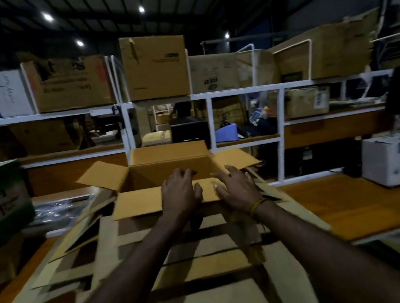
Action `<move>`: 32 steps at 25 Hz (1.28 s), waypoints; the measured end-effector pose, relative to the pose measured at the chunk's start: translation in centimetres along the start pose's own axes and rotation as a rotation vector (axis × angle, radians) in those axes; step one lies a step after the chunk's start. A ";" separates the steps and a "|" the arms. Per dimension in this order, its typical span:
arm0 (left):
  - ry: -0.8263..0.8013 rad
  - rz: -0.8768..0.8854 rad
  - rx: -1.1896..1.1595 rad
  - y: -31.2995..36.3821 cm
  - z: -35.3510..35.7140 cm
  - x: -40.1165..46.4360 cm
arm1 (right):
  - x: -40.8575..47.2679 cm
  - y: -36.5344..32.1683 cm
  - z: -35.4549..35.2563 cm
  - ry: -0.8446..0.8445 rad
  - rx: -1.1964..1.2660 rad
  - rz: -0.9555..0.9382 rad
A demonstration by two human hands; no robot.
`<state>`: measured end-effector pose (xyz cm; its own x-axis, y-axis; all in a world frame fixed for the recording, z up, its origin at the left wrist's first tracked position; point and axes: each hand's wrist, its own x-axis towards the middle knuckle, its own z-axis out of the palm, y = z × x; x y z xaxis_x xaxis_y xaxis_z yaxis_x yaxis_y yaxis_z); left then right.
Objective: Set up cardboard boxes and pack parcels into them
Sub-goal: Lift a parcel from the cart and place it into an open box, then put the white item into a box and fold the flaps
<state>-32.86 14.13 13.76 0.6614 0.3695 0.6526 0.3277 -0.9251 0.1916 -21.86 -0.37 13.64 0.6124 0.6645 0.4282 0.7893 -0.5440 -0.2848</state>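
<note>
Wooden bench (348, 208) bears upright open box (167, 168), both hands (181, 194) pressing its near flap.

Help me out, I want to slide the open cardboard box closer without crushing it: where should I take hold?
Probably by the two short side walls of the open cardboard box, one grip from each side, just under the left flap and right flap. All four flaps splay outward and would bend if pulled. Both the left hand and right hand now rest flat on the near flap.
</note>
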 end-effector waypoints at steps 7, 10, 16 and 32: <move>-0.093 0.262 -0.156 17.3 6.2 -0.2 | -9.2 13.1 -7.2 0.059 -0.093 0.248; -0.159 0.336 -0.162 23.4 8.9 -0.4 | -13.0 18.6 -9.3 0.056 -0.113 0.365; -0.331 0.434 -0.240 34.0 14.4 -0.9 | -18.4 27.8 -12.5 0.038 -0.175 0.580; -0.452 0.508 -0.323 52.5 31.8 7.3 | -14.9 49.9 -16.2 0.038 -0.324 0.767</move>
<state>10.64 -29.00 5.31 0.9137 -0.1742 0.3672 -0.2596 -0.9453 0.1976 7.74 -45.73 6.93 0.9686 0.0352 0.2463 0.0988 -0.9629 -0.2510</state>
